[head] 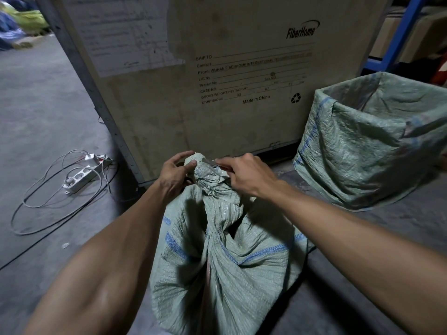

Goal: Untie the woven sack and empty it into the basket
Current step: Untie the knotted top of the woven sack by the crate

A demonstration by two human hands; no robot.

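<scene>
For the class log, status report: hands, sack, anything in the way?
Left hand grips bunched sack neck; right hand pinches clear tie. Sack still tied, upright. Lined basket open, right; path clear.

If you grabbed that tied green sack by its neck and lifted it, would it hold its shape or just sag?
It would probably sag: the sack is thin woven cloth, creased and folded all over. It looks bulky at the bottom, so it may be fairly heavy, though its contents are hidden. The left hand and right hand pinch the bunched neck, which seems to give a firm hold.
</scene>
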